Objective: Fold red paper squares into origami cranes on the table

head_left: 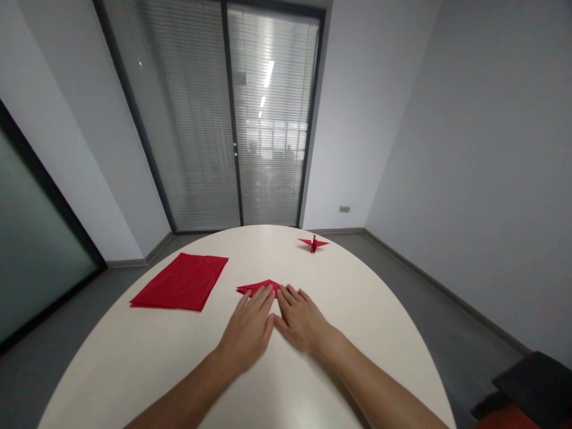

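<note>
A partly folded red paper (255, 287) lies flat on the round white table (357, 310). My left hand (248, 330) lies flat with its fingers stretched out, the fingertips pressing on the paper's near edge. My right hand (302, 322) lies flat beside it, thumbs almost touching, its fingertips at the paper's right corner. Most of the paper's near part is hidden under my fingers.
A stack of red paper sheets (181, 281) lies on the table to the left. A finished red paper crane (313, 243) stands near the far edge. Glass doors with blinds (232, 119) are behind the table. A dark chair (531, 387) shows at the lower right.
</note>
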The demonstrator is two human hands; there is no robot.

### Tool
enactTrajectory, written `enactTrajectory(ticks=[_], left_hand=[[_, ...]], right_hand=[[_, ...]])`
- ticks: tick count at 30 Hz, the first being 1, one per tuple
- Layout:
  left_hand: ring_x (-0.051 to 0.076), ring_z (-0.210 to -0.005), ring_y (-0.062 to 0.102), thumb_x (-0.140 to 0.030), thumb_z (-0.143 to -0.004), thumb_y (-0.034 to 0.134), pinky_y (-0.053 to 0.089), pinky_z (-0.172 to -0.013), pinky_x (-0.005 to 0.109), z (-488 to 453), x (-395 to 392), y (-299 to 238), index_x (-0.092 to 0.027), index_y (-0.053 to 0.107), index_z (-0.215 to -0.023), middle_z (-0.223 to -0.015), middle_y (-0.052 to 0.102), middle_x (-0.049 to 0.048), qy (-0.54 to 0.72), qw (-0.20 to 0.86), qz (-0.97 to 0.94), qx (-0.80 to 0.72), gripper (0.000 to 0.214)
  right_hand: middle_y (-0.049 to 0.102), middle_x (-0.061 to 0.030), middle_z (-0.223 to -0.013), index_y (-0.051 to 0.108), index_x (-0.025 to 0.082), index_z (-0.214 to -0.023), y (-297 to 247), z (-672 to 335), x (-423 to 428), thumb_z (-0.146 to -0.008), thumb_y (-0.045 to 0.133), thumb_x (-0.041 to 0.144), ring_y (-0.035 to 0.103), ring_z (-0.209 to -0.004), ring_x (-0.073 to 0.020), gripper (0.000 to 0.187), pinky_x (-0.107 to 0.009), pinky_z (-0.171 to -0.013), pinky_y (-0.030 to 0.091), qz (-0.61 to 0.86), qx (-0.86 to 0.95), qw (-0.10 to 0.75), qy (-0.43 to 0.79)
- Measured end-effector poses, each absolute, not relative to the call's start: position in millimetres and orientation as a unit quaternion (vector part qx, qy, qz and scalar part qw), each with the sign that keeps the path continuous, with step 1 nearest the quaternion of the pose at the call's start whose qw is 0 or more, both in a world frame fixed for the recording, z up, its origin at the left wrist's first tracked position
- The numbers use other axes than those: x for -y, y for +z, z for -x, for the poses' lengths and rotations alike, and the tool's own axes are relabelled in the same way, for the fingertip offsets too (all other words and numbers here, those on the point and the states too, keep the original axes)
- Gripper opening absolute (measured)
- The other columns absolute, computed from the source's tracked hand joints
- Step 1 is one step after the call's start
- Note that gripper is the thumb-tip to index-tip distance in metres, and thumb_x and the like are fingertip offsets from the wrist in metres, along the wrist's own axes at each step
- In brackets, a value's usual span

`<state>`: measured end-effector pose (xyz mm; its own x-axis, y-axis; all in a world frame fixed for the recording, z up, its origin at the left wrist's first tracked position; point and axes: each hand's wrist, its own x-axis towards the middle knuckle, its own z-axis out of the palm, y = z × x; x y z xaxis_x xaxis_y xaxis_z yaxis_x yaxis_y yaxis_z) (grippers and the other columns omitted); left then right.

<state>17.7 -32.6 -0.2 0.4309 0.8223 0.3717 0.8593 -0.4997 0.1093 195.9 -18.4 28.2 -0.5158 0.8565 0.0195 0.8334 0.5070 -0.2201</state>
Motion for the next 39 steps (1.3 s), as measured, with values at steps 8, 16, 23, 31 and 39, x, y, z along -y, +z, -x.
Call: enactTrajectory(ticks=[8, 16, 23, 31, 39], left_hand=[[0.028, -0.137, 0.048, -0.03, -0.102, 0.038, 0.035, -0.113, 0.05, -16, 30, -5, -0.017, 0.053, -0.14, -0.146, 0.055, 0.0113, -0.174, 0.002, 0.853, 0.492, 0.043], [0.031, -0.13, 0.049, -0.029, -0.101, 0.042, 0.04, -0.108, 0.05, -16, 26, -2, -0.015, 0.058, -0.135, -0.14, 0.061, 0.0105, -0.202, 0.027, 0.828, 0.522, 0.041], [0.029, -0.127, 0.051, -0.023, -0.099, 0.041, 0.043, -0.106, 0.048, -5, 16, -1, -0.018, 0.065, -0.126, -0.144, 0.056, 0.0114, -0.205, 0.005, 0.818, 0.538, 0.036], [0.027, -0.126, 0.05, -0.017, -0.096, 0.043, 0.044, -0.107, 0.046, 4, 12, -4, -0.019, 0.062, -0.13, -0.134, 0.059, 0.0115, -0.23, -0.039, 0.842, 0.487, 0.039], [0.026, -0.127, 0.049, -0.016, -0.093, 0.047, 0.041, -0.111, 0.047, 7, 13, 0, -0.024, 0.059, -0.133, -0.138, 0.057, 0.0089, -0.221, -0.054, 0.867, 0.444, 0.042]], right_hand=[[0.032, -0.0248, -0.156, 0.036, 0.001, -0.151, 37, -200, 22, -0.101, 0.036, 0.047, 0.031, -0.147, -0.0348, 0.069, -0.054, -0.118, 0.027, 0.513, 0.854, 0.025, 0.085], [0.074, -0.0183, -0.106, 0.073, 0.011, -0.102, 63, -198, 27, -0.099, 0.045, 0.034, 0.064, -0.11, -0.0305, 0.037, -0.04, -0.095, 0.047, 0.472, 0.881, 0.02, 0.02], [0.076, -0.0088, -0.092, 0.073, 0.016, -0.089, 56, -193, 23, -0.093, 0.052, 0.026, 0.069, -0.09, -0.0222, 0.023, -0.032, -0.089, 0.045, 0.323, 0.943, 0.069, 0.044], [0.073, -0.0064, -0.113, 0.069, 0.02, -0.115, 41, -216, 1, -0.091, 0.049, 0.015, 0.065, -0.105, -0.0194, 0.031, -0.031, -0.096, 0.046, 0.324, 0.925, 0.166, 0.109], [0.058, -0.011, -0.142, 0.062, 0.021, -0.135, 20, -230, -17, -0.091, 0.049, 0.012, 0.047, -0.135, -0.0237, 0.046, -0.043, -0.114, 0.038, 0.338, 0.912, 0.211, 0.097]])
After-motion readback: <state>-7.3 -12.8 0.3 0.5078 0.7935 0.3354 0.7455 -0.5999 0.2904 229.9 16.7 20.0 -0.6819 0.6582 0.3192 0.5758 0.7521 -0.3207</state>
